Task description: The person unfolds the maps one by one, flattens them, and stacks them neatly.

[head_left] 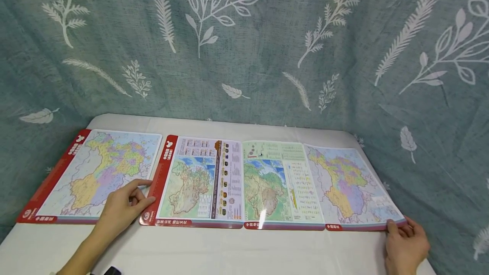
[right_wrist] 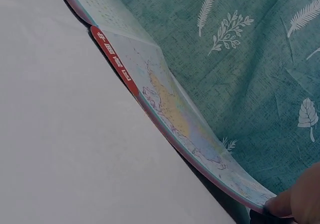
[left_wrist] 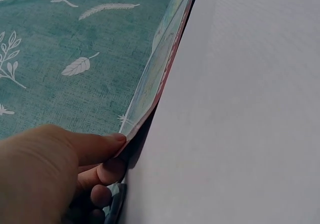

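Head view: left hand and right hand both have fingers curled, pinching opposite ends of a fold-out map. Another map lies beside the left hand.

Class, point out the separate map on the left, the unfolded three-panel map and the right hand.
Separate map (head_left: 93, 173), head view: middle of its printed face.
Three-panel map (head_left: 267, 190), head view: its middle panel.
Right hand (head_left: 408, 243), head view: back of the hand.
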Motion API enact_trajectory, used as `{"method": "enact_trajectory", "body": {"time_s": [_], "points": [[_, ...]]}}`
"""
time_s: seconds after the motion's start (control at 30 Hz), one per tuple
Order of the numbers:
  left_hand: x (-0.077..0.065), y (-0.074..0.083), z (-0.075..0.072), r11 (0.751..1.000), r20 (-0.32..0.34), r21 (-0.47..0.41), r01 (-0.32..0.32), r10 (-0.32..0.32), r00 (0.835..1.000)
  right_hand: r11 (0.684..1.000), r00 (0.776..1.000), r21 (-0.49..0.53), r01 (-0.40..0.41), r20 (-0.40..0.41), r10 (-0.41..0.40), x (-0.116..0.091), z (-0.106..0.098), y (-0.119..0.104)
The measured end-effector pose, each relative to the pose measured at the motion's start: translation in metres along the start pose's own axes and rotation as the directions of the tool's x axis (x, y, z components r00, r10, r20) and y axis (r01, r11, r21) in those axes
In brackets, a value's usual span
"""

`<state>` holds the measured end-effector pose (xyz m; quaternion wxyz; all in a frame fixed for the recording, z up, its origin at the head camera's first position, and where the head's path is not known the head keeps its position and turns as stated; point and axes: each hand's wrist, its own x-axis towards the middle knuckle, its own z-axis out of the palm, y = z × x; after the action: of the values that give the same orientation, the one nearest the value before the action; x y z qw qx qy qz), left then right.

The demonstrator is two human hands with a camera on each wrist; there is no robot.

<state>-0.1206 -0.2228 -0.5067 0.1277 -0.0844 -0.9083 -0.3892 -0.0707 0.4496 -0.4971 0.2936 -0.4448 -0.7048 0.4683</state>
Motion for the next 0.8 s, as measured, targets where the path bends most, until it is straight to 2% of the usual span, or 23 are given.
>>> {"method": "enact_trajectory", "body": {"time_s": [0.2,0.33,0.57,0.67,0.8], "points": [[-0.0002,-0.0011,0.0002,1.000,-0.013,0.022,0.000,0.000,1.000,0.999,0.999,-0.040,0.032,-0.011,-0.033,0.0005,-0.0008,0.0018],[-0.0004,-0.0024,0.0003,1.000,-0.024,0.021,-0.019,0.019,1.000,0.996,1.000,-0.083,0.007,-0.005,-0.007,-0.0003,0.0005,-0.0006],[-0.0002,-0.0020,-0.0011,0.999,-0.044,0.023,-0.039,0.040,0.998,0.999,1.000,-0.046,0.001,-0.014,-0.001,-0.0023,0.0022,-0.0034],[-0.0006,-0.0004,-0.0009,0.999,-0.050,0.029,-0.031,0.033,0.998,0.999,0.999,-0.045,-0.015,-0.031,0.014,-0.0020,0.0030,-0.0030],[-0.0009,0.0009,-0.0004,1.000,-0.042,0.018,-0.008,0.009,0.999,0.993,0.998,-0.102,-0.064,-0.036,0.060,-0.0036,0.0065,-0.0044]]}}
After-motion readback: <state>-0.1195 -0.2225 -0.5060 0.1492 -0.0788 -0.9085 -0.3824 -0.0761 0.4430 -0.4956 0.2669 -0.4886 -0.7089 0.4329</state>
